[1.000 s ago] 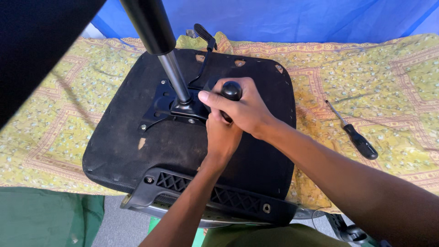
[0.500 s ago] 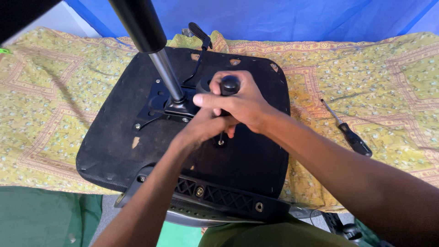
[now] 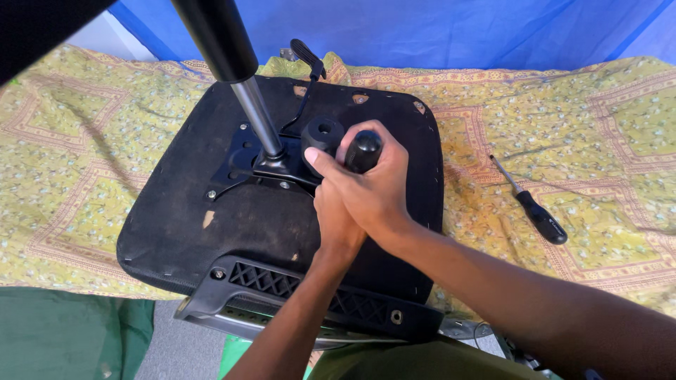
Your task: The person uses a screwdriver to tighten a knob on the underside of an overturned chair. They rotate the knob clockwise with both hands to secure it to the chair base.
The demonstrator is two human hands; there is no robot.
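Gripping black rounded tool handle (image 3: 363, 150) in right hand (image 3: 373, 190), fist closed; left hand (image 3: 336, 222) tucked beneath, grip not visible. Sits just right of black metal seat plate (image 3: 243, 163) on upturned black chair seat (image 3: 211, 225). Best kept vertical, pressed firmly, turned steadily. Long axis upright, butt facing camera.

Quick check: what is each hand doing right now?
Right hand: closed around a black tool handle.
Left hand: mostly hidden under the right hand; grip cannot be told.
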